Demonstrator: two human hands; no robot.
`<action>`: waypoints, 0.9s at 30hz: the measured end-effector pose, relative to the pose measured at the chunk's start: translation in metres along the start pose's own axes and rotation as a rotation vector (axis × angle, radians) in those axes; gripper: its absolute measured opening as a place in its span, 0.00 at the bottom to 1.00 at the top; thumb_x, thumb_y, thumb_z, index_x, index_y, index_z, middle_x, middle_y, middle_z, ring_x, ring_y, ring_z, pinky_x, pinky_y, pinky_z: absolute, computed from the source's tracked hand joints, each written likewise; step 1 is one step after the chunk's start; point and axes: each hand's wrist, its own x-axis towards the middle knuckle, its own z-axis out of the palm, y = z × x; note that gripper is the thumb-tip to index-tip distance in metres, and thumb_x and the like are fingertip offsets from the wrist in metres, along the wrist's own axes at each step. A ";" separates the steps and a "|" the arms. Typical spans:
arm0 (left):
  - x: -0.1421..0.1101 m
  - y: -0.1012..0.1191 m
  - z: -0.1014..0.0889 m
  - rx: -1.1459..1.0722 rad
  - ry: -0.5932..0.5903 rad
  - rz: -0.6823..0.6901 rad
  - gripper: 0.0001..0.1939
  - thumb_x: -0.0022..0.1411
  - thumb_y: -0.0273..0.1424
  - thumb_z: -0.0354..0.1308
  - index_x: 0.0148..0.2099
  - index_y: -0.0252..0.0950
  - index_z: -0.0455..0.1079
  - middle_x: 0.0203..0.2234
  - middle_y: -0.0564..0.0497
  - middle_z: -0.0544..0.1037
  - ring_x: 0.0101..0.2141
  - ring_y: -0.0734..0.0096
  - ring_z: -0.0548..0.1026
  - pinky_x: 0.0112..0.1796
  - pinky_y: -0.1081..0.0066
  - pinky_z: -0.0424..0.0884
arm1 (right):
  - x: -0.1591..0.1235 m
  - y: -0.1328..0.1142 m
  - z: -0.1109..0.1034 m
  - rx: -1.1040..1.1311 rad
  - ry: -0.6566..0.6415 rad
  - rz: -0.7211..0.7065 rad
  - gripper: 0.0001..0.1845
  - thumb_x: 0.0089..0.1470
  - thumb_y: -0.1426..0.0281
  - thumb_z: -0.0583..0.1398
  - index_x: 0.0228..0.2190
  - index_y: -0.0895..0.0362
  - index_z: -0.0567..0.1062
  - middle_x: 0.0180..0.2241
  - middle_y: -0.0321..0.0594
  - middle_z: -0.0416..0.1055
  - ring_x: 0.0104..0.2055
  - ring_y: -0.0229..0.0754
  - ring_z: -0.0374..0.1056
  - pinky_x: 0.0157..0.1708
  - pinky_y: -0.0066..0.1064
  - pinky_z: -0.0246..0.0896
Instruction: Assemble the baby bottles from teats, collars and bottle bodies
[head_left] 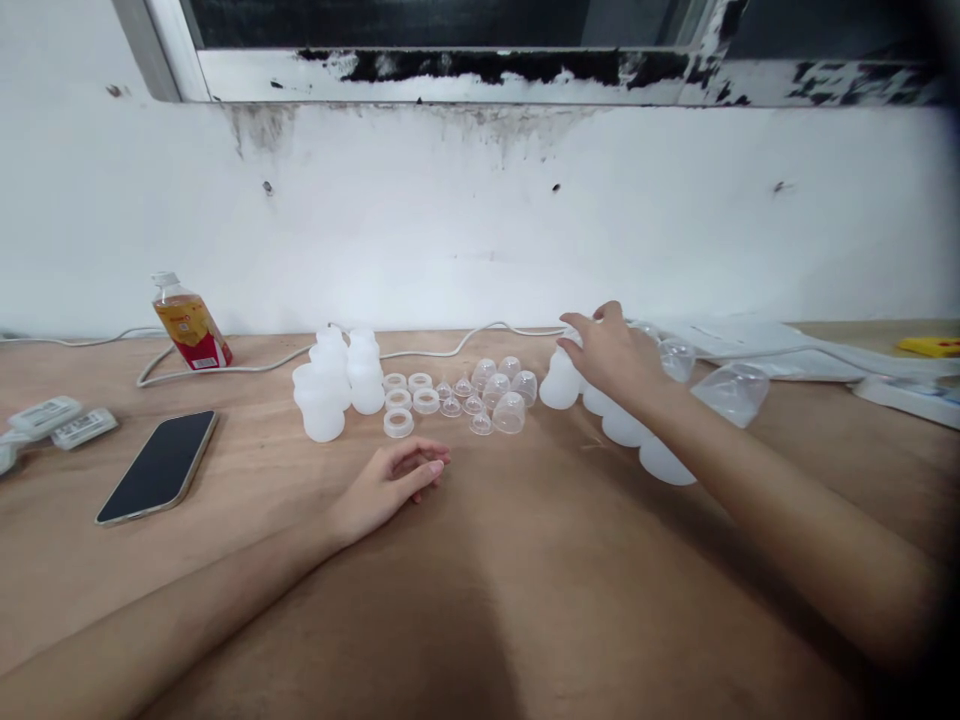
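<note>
My left hand rests on the wooden table, its fingers loosely curved and apart with nothing in them. Beyond it stand several frosted white baby bottles, and to their right lie several screw rings, small clear teats and clear dome caps. My right hand reaches over a second group of frosted bottles, fingers spread near the tops of the far ones. Whether its fingertips touch a bottle, I cannot tell. My right forearm hides part of this group.
At the left are a smartphone, a drink bottle and white adapters. A white cable runs along the back by the wall. Clear plastic cups, a white bag and a yellow object lie at the right.
</note>
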 end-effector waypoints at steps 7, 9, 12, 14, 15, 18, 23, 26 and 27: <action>-0.008 0.000 -0.010 0.693 -0.074 0.264 0.23 0.57 0.38 0.47 0.54 0.37 0.56 0.53 0.46 0.60 0.50 0.62 0.61 0.49 0.62 0.58 | -0.036 -0.046 -0.023 0.297 0.152 -0.395 0.20 0.54 0.65 0.48 0.48 0.58 0.62 0.49 0.51 0.55 0.44 0.50 0.61 0.35 0.42 0.62; -0.009 -0.003 -0.015 0.870 -0.169 0.313 0.28 0.58 0.40 0.46 0.57 0.33 0.49 0.57 0.43 0.51 0.55 0.60 0.52 0.53 0.60 0.50 | -0.062 -0.067 -0.015 0.420 0.051 -0.640 0.21 0.55 0.66 0.46 0.49 0.59 0.60 0.50 0.48 0.57 0.50 0.47 0.57 0.46 0.40 0.58; -0.008 -0.006 -0.018 0.967 -0.258 0.290 0.31 0.59 0.41 0.41 0.59 0.28 0.42 0.57 0.40 0.48 0.57 0.62 0.48 0.54 0.62 0.49 | -0.099 -0.092 0.006 0.449 -0.130 -0.806 0.27 0.54 0.65 0.46 0.52 0.68 0.55 0.55 0.53 0.51 0.57 0.49 0.46 0.52 0.41 0.50; -0.007 -0.007 -0.018 0.975 -0.271 0.302 0.32 0.60 0.42 0.40 0.60 0.28 0.40 0.57 0.41 0.48 0.57 0.64 0.47 0.55 0.64 0.48 | -0.113 -0.099 0.019 0.465 -0.218 -0.817 0.27 0.54 0.68 0.45 0.53 0.70 0.54 0.55 0.54 0.50 0.58 0.47 0.44 0.54 0.41 0.46; -0.006 -0.007 -0.017 0.971 -0.269 0.313 0.32 0.60 0.42 0.40 0.60 0.28 0.40 0.58 0.41 0.48 0.57 0.64 0.46 0.55 0.64 0.48 | -0.117 -0.100 0.024 0.474 -0.247 -0.803 0.26 0.54 0.69 0.45 0.53 0.69 0.54 0.56 0.54 0.49 0.58 0.47 0.43 0.55 0.41 0.45; -0.004 -0.007 -0.017 0.946 -0.260 0.349 0.31 0.59 0.41 0.42 0.60 0.31 0.40 0.58 0.43 0.47 0.57 0.64 0.47 0.55 0.64 0.49 | -0.117 -0.098 0.030 0.508 -0.301 -0.739 0.27 0.54 0.69 0.45 0.54 0.67 0.52 0.57 0.52 0.46 0.59 0.47 0.40 0.55 0.43 0.43; -0.004 -0.006 -0.016 0.899 -0.262 0.377 0.29 0.59 0.38 0.44 0.60 0.34 0.41 0.58 0.44 0.48 0.56 0.65 0.50 0.54 0.65 0.50 | -0.113 -0.096 0.028 0.532 -0.339 -0.738 0.28 0.54 0.68 0.45 0.55 0.66 0.51 0.56 0.52 0.47 0.59 0.47 0.40 0.55 0.43 0.42; -0.004 -0.004 -0.016 0.883 -0.264 0.376 0.29 0.59 0.38 0.44 0.60 0.35 0.41 0.58 0.44 0.49 0.56 0.64 0.52 0.53 0.63 0.52 | -0.113 -0.097 0.027 0.535 -0.339 -0.743 0.28 0.54 0.68 0.45 0.54 0.67 0.51 0.56 0.53 0.47 0.59 0.48 0.40 0.55 0.43 0.42; -0.004 -0.003 -0.016 0.880 -0.266 0.373 0.29 0.59 0.37 0.44 0.60 0.35 0.41 0.57 0.44 0.49 0.55 0.64 0.52 0.53 0.63 0.52 | -0.113 -0.097 0.027 0.537 -0.339 -0.746 0.28 0.54 0.68 0.45 0.54 0.67 0.52 0.56 0.53 0.47 0.59 0.48 0.40 0.55 0.44 0.43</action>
